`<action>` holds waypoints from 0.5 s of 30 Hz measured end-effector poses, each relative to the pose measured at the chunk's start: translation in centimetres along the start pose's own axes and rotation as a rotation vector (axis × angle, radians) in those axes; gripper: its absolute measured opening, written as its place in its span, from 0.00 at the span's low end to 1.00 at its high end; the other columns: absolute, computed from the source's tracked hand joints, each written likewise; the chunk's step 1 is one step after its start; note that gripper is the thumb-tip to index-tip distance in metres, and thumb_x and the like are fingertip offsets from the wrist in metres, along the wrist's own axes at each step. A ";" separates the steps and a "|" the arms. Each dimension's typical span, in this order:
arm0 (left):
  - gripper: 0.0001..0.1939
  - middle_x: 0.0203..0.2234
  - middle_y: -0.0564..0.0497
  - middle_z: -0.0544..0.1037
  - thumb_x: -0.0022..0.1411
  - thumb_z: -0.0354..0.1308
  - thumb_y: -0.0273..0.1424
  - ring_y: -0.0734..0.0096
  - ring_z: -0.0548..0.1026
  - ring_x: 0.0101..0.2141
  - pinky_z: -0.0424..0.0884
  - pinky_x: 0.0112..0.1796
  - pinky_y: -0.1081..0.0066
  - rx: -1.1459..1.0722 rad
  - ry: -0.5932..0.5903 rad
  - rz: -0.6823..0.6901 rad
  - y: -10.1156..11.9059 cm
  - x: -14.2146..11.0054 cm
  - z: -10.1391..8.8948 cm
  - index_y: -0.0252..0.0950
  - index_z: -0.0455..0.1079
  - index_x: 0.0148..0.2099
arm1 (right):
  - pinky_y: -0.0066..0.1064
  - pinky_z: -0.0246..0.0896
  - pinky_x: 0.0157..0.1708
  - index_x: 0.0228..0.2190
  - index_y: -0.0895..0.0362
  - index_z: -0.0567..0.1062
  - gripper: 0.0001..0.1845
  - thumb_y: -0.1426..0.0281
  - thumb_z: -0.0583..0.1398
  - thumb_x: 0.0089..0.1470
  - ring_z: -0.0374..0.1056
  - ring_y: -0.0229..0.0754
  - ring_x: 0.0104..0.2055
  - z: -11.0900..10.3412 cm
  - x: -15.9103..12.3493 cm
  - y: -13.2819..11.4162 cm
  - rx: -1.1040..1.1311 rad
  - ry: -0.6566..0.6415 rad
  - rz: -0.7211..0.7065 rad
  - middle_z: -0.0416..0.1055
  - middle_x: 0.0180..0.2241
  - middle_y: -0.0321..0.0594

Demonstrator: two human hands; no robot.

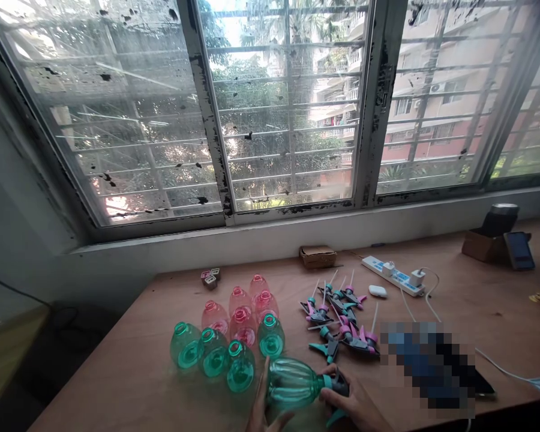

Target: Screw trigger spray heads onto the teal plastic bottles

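A clear green spray bottle lies on its side between my hands, low in the view, its neck pointing right. My left hand is wrapped round the bottle's base end. At the neck, my right hand grips the grey and teal spray head, which sits against the bottle's mouth. Whether it is fully screwed on I cannot tell. Just left of my hands stand several open green bottles, with several open pink bottles behind them. Beyond my right hand lies a pile of loose trigger spray heads with thin tubes.
A white power strip with plugged-in chargers lies at the back right, near a white earbud case. A small cardboard box rests by the window wall. Blurred devices and cables lie to the right. Small cubes sit at the back left.
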State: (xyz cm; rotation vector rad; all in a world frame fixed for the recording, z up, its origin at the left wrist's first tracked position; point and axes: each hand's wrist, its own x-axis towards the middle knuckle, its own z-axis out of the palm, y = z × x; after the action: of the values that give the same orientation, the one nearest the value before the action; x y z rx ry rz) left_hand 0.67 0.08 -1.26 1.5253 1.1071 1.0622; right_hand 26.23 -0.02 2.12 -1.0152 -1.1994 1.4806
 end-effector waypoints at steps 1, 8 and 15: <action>0.49 0.72 0.47 0.51 0.56 0.66 0.46 0.51 0.46 0.70 0.47 0.67 0.55 -0.010 0.003 0.020 0.0 0.0 0.0 0.44 0.46 0.73 | 0.34 0.68 0.27 0.38 0.56 0.74 0.26 0.52 0.70 0.44 0.72 0.43 0.23 0.0 0.0 0.0 0.000 0.000 -0.002 0.75 0.22 0.32; 0.51 0.70 0.41 0.57 0.52 0.67 0.50 0.44 0.49 0.69 0.46 0.67 0.51 -0.024 0.045 -0.043 -0.1 -0.1 0.1 0.37 0.51 0.71 | 0.34 0.69 0.29 0.33 0.55 0.73 0.25 0.51 0.71 0.41 0.73 0.45 0.27 0.0 -0.1 -0.2 -0.035 0.045 -0.023 0.74 0.23 0.33; 0.58 0.71 0.45 0.53 0.47 0.71 0.49 0.46 0.50 0.69 0.47 0.67 0.52 -0.112 0.079 0.046 -0.9 0.1 0.7 0.44 0.45 0.73 | 0.31 0.66 0.27 0.36 0.56 0.72 0.25 0.54 0.72 0.43 0.71 0.40 0.24 -0.1 0.1 0.8 0.074 -0.009 -0.002 0.74 0.22 0.32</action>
State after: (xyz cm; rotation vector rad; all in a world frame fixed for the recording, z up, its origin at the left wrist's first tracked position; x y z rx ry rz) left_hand 1.24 0.19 -2.26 1.4364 1.0521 1.2048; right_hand 26.17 0.08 1.35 -0.9578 -1.1436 1.5186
